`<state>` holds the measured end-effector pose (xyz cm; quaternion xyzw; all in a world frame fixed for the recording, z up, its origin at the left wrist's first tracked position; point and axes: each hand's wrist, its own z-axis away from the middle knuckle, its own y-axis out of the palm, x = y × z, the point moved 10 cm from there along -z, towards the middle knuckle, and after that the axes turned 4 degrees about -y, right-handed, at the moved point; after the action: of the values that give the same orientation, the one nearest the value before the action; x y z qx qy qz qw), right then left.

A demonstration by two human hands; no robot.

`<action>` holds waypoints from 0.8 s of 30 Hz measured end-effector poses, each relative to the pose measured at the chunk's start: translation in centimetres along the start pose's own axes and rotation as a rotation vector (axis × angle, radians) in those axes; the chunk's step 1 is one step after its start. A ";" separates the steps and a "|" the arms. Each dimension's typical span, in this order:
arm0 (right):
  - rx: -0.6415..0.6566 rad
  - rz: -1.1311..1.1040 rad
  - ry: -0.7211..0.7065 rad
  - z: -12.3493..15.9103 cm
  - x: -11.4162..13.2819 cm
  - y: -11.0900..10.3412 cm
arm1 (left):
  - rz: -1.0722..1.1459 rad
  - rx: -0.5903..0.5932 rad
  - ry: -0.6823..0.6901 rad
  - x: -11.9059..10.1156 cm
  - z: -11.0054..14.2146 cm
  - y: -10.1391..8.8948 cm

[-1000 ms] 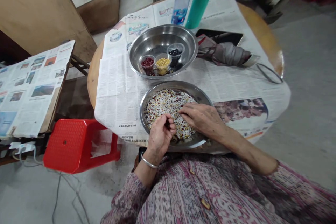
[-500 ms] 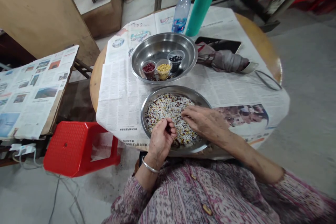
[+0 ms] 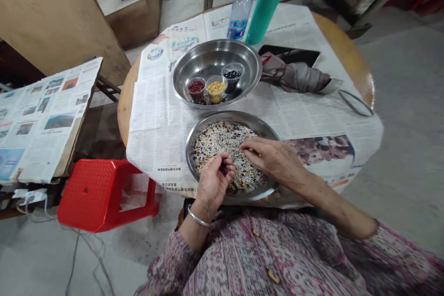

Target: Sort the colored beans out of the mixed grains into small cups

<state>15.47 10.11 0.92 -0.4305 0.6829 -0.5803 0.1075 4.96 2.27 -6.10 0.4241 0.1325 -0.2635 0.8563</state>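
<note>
My left hand (image 3: 212,181) is palm up over the near left of a steel tray (image 3: 272,190), fingers curled round a few dark red beans (image 3: 225,169), partly hidden by the fingers. A mix of white grains, yellow kernels and dark beans (image 3: 222,137) covers the tray's bottom. From the right, my right hand (image 3: 265,153) reaches over this mix with thumb and fingertips pinched together; anything between them is too small to make out. Behind the tray, a steel basin (image 3: 217,51) holds clear cups of red beans (image 3: 196,87), yellow kernels (image 3: 216,89) and black beans (image 3: 232,75).
Newspaper (image 3: 149,115) covers the round table. A water bottle (image 3: 240,11), a green bottle (image 3: 268,7), a dark flat device (image 3: 289,55) and a folded umbrella (image 3: 300,77) lie or stand beyond the basin. A red stool (image 3: 93,194) is at the left.
My left fingers have opened slightly, so the red beans in the palm show more. My right hand stays pinched at nearly the same spot. The view has shifted a little.
</note>
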 end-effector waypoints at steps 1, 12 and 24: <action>0.001 -0.008 0.004 0.0 -0.1 0.1 | -0.001 0.000 0.000 0.0 0.0 0.0; -0.027 -0.316 0.057 -1.0 1.4 -2.0 | -0.022 0.013 -0.016 0.0 0.2 0.6; 0.100 -0.017 -0.039 0.7 0.3 0.0 | 0.060 0.018 -0.006 -0.4 0.3 0.6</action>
<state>15.74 9.37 0.83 -0.4415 0.6471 -0.6063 0.1372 4.95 2.52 -5.35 0.4347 0.1148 -0.2401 0.8603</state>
